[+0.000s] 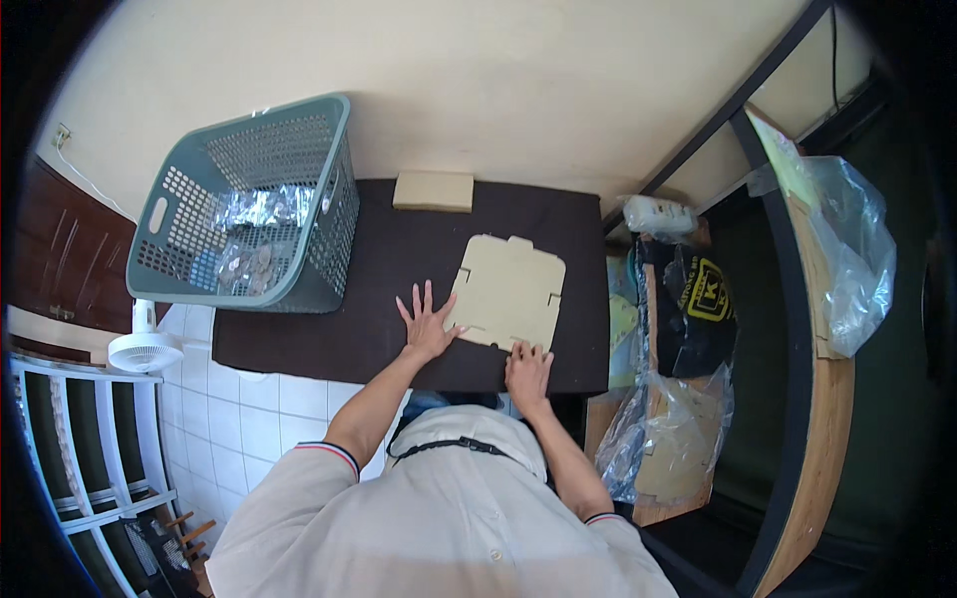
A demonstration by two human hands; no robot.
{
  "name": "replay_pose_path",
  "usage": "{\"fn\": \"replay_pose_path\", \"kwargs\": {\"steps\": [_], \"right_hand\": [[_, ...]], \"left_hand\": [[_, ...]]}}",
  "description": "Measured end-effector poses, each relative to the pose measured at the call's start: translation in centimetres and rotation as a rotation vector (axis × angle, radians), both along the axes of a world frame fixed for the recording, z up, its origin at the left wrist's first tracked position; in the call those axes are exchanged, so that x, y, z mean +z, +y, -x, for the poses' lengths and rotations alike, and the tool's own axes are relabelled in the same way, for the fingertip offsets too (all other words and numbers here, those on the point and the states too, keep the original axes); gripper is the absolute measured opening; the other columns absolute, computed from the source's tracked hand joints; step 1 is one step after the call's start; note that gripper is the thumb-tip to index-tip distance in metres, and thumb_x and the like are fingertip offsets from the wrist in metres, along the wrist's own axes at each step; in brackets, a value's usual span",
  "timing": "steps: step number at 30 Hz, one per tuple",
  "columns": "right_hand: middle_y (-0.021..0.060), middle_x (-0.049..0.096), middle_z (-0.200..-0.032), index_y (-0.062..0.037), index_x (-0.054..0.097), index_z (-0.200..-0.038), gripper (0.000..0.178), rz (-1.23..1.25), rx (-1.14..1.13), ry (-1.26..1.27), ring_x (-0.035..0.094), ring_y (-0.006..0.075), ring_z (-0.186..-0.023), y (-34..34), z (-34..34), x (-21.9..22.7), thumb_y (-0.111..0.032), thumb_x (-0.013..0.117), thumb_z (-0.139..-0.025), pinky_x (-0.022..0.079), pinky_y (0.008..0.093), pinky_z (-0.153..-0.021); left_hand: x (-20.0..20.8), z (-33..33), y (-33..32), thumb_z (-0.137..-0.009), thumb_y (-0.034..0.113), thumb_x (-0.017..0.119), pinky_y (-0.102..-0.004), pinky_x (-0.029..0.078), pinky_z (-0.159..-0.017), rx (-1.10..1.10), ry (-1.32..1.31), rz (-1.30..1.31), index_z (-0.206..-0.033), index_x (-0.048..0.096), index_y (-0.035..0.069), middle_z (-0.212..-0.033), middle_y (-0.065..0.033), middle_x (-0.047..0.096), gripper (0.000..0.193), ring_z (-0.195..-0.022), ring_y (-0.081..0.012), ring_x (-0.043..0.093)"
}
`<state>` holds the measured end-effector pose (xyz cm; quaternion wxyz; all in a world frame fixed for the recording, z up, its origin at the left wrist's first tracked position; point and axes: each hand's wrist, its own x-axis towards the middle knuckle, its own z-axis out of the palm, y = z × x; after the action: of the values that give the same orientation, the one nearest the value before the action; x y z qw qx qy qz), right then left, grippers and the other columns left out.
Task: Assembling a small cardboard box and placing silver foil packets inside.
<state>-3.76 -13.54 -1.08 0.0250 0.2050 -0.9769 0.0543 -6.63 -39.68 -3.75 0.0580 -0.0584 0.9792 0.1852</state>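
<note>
A flat, die-cut cardboard box blank (510, 289) with slots and tabs lies on the dark table, slightly right of its middle. My left hand (429, 324) is open, its fingers spread over the tabletop, with the thumb side touching the blank's left edge near the front corner. At the blank's near edge, my right hand (528, 369) has its fingers bent over the cardboard and gripping that edge; the thumb is partly hidden. Behind the blank, a small closed cardboard box (434, 191) stands at the table's back edge.
A grey-green plastic basket (334, 224) holding clear plastic packets (264, 207) stands on the left of the dark-covered table (389, 249). To the right are a shelf frame (797, 299), plastic-wrapped cardboard (678, 439) and a white wrapped roll (658, 216). A white fan (146, 351) is at left.
</note>
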Motion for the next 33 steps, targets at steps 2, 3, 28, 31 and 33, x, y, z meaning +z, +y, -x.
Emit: {"fn": "replay_pose_path", "kwargs": {"steps": [2, 3, 28, 31, 33], "right_hand": [[0.0118, 0.064, -0.120, -0.0013, 0.071, -0.127, 0.038, 0.020, -0.021, -0.020, 0.057, 0.0325, -0.113, 0.2, -0.9, 0.6, -0.023, 0.069, -0.097, 0.042, 0.0549, -0.099], [0.0129, 0.065, -0.118, -0.0015, 0.072, -0.126, 0.036, 0.110, -0.010, -0.019, 0.060, 0.0341, -0.110, 0.6, -0.6, 0.9, -0.022, 0.068, -0.097, 0.044, 0.0549, -0.098], [0.0186, 0.074, -0.078, 0.0026, 0.078, -0.096, 0.027, 0.420, -0.454, -0.239, 0.075, 0.0335, -0.074, 4.1, 6.5, 0.3, -0.021, 0.084, -0.084, 0.058, 0.0461, -0.073], [0.0173, 0.075, -0.081, 0.0037, 0.078, -0.107, 0.041, 0.634, -0.509, -0.339, 0.075, 0.0308, -0.075, 5.9, 9.6, 2.9, -0.024, 0.089, -0.080, 0.059, 0.0439, -0.075], [0.0165, 0.077, -0.088, 0.0050, 0.074, -0.120, 0.057, 0.649, -0.529, -0.171, 0.078, 0.0301, -0.083, 6.7, 12.7, 0.2, -0.026, 0.093, -0.076, 0.061, 0.0418, -0.079]], "left_hand": [[0.6, -0.5, 0.4, -0.089, 0.063, 0.074, -0.0787, -0.011, -0.119, 0.007, -0.061, -0.017, -0.164, 0.045, 0.029, -0.175, -0.0313, 0.004, 0.087, -0.162, -0.0526, -0.004], [0.8, -0.3, 0.6, -0.089, 0.063, 0.074, -0.0787, -0.011, -0.119, 0.011, -0.048, -0.015, -0.164, 0.045, 0.029, -0.175, -0.0313, 0.004, 0.087, -0.162, -0.0526, -0.004], [0.8, 3.3, 3.6, -0.084, 0.030, 0.084, -0.0529, 0.060, -0.085, 0.327, -0.107, -0.119, -0.095, 0.073, 0.000, -0.093, -0.0241, 0.075, 0.034, -0.092, -0.0459, 0.074], [4.7, 4.3, 3.6, -0.086, 0.027, 0.082, -0.0531, 0.059, -0.092, 0.350, -0.196, -0.203, -0.110, 0.072, -0.002, -0.108, -0.0251, 0.074, 0.039, -0.102, -0.0456, 0.073], [4.8, 6.0, 2.6, -0.085, 0.026, 0.083, -0.0524, 0.059, -0.094, 0.414, -0.125, -0.266, -0.116, 0.071, -0.002, -0.112, -0.0255, 0.074, 0.043, -0.105, -0.0446, 0.072]]}}
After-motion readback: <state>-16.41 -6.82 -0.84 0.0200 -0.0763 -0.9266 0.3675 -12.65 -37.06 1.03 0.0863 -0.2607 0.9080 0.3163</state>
